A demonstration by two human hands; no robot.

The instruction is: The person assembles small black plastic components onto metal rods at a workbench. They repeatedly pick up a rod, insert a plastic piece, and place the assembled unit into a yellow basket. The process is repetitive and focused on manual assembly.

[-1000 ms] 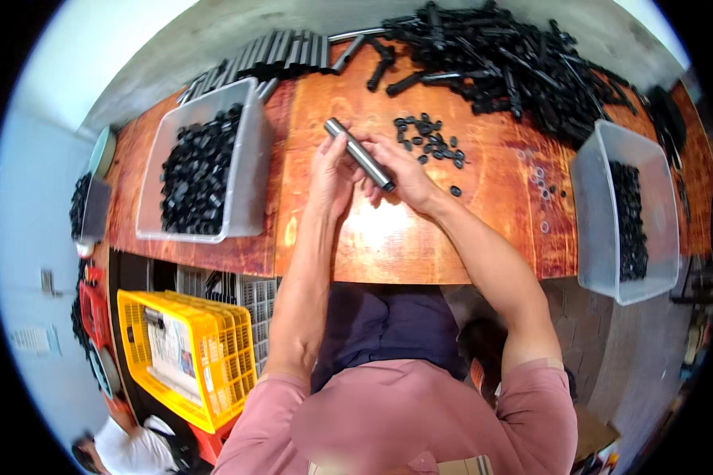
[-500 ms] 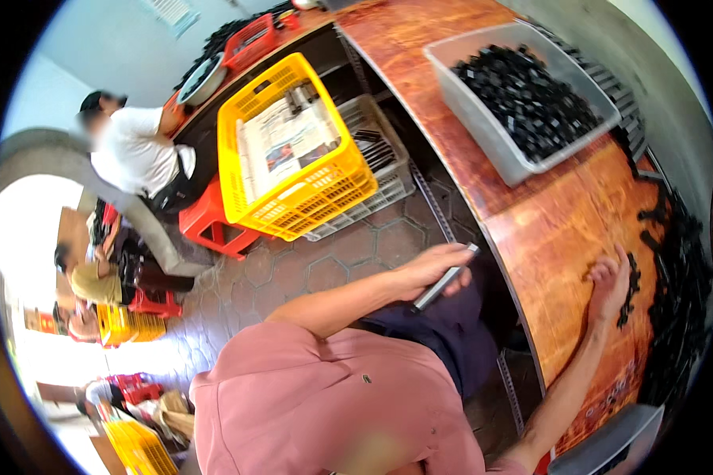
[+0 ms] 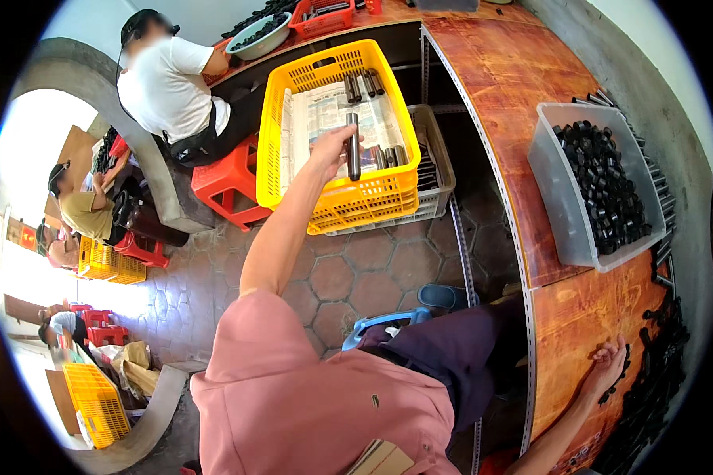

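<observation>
My left hand (image 3: 330,153), arm stretched out, is closed around a dark metal tube (image 3: 352,146). It holds the tube over a yellow plastic crate (image 3: 297,207) lined with newspaper (image 3: 299,134). Several similar tubes (image 3: 363,85) lie in the crate, at its far end and near its right side. My right hand (image 3: 608,366) rests on the wooden table (image 3: 558,348), fingers loosely bent and apart, with nothing visible in it. Beside its fingertips is a row of small black parts (image 3: 615,386), partly hidden by the hand.
A clear bin (image 3: 550,186) of black caps stands on the table, with tubes behind it. A black heap of parts (image 3: 657,388) lies along the wall. Under the yellow crate sits a grey crate (image 3: 444,186). A person in white (image 3: 166,79) works beside a red stool (image 3: 222,178).
My left hand has carried the tube from near my lap out over the yellow crate. The view has turned leftward; my right hand stays on the table by the small black parts.
</observation>
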